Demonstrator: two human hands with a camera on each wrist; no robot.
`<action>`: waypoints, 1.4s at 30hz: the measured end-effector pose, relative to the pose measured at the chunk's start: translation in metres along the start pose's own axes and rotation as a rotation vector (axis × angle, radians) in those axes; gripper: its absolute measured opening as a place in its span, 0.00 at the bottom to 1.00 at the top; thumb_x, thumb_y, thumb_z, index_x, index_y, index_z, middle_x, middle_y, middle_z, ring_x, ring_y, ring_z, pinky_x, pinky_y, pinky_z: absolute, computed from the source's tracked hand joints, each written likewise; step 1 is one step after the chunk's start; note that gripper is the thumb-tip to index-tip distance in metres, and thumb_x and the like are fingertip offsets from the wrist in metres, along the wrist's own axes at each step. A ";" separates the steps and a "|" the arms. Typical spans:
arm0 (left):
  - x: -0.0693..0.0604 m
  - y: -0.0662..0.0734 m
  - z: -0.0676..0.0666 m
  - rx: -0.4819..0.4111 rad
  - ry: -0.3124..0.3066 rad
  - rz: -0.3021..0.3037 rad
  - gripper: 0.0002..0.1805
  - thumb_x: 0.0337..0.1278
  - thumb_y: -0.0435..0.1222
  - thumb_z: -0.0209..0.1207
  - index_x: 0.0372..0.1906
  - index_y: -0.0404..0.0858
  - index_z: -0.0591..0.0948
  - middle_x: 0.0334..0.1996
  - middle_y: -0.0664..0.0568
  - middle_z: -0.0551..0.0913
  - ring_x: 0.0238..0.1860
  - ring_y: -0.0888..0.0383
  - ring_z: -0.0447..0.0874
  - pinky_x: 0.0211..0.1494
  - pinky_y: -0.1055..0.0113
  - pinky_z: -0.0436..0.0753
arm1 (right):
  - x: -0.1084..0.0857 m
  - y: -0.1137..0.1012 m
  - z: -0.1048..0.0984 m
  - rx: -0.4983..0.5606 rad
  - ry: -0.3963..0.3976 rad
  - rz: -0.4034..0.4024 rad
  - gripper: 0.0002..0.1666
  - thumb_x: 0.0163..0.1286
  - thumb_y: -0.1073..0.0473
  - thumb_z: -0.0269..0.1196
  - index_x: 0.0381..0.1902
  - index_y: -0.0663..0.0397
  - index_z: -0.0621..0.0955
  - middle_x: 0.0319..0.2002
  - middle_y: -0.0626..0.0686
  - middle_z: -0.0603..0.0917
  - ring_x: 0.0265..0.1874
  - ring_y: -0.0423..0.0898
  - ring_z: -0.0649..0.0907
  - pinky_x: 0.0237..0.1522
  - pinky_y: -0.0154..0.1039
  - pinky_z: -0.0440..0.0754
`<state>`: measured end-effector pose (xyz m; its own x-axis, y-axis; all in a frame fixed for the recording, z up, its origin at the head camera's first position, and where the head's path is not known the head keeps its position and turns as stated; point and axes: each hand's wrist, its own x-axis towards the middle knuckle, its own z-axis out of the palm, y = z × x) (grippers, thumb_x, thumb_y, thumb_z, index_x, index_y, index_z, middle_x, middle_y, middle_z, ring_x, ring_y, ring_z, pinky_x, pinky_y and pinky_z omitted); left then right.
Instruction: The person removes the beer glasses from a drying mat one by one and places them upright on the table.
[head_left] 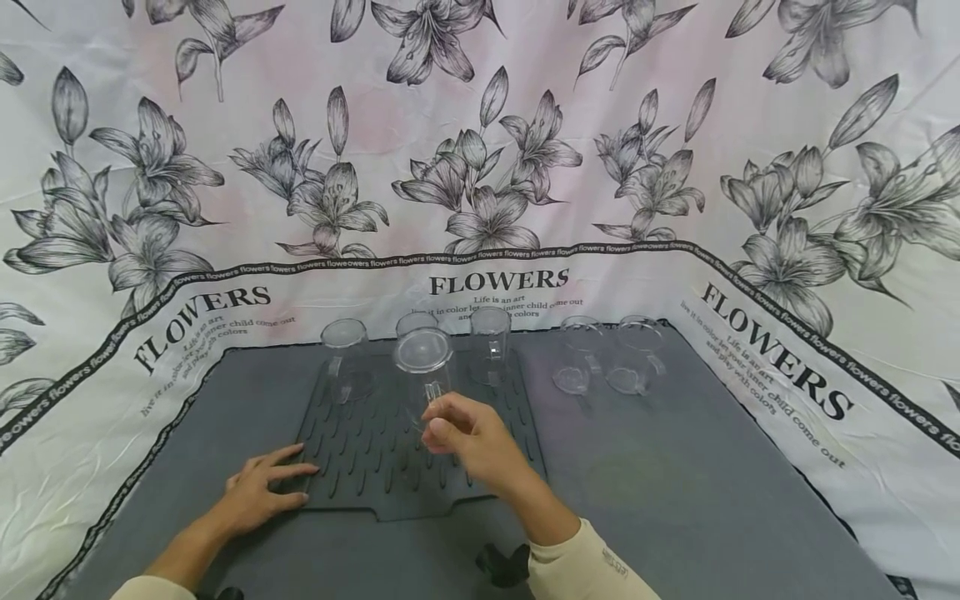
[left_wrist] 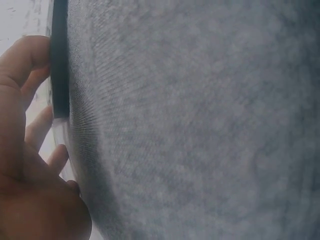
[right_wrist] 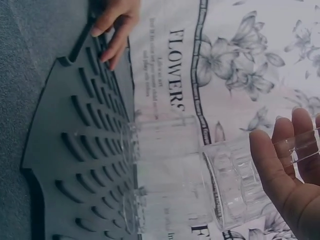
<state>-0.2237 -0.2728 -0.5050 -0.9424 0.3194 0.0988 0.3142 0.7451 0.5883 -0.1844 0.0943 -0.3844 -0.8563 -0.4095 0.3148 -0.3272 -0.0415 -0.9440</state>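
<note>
My right hand (head_left: 476,437) pinches the handle of a clear glass mug (head_left: 423,354), raised above the dark ridged drying mat (head_left: 375,458). The mug's ringed, disc-like end faces up. In the right wrist view, curled fingers (right_wrist: 272,160) meet the mug's handle (right_wrist: 302,145), and the mug's body (right_wrist: 232,182) is beside them. My left hand (head_left: 258,492) rests at the mat's left edge, fingers spread and fairly straight. In the left wrist view, fingertips (left_wrist: 37,52) of that hand touch the mat's dark edge (left_wrist: 60,65).
Glass mugs stand on the mat's far part: one at left (head_left: 345,358), one partly hidden behind the held mug (head_left: 417,321), one at right (head_left: 490,346). Two more mugs (head_left: 577,354) stand on the grey table (head_left: 675,500) beyond the mat's right side. A flower-printed curtain (head_left: 495,208) surrounds the table.
</note>
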 end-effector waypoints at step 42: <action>0.000 0.005 -0.001 -0.009 0.009 -0.031 0.21 0.47 0.43 0.71 0.50 0.45 0.86 0.66 0.40 0.67 0.62 0.33 0.54 0.49 0.35 0.50 | -0.041 -0.030 -0.078 -0.327 0.276 -0.284 0.12 0.68 0.72 0.59 0.48 0.64 0.83 0.39 0.53 0.84 0.32 0.47 0.81 0.38 0.39 0.80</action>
<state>-0.2225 -0.2697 -0.5015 -0.9528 0.2907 0.0878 0.2838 0.7492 0.5985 -0.1708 0.1830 -0.3611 -0.7745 -0.1656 0.6105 -0.6325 0.1894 -0.7510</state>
